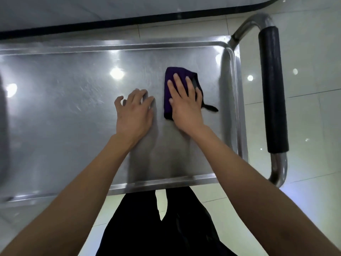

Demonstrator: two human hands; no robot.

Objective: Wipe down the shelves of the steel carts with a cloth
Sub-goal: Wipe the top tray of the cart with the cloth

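Nearest us, black trousers [162, 228] over pale floor tiles [311, 111], and two bare forearms reaching out across one steel cart's top shelf [73, 117]. Two hands on the job: the left hand [133, 113] sits on the bare steel, fingers loosely curled, holding nothing; just beside it the right hand [185, 102] lies flat, fingers straight, pressing down on the one cloth [170, 93], purple with dark trim, toward the shelf's right end. One push handle [273, 93], black-padded, off the right side. Ceiling lights glint in the steel. Beyond the cart, a grey surface with a dark edge [92, 12].
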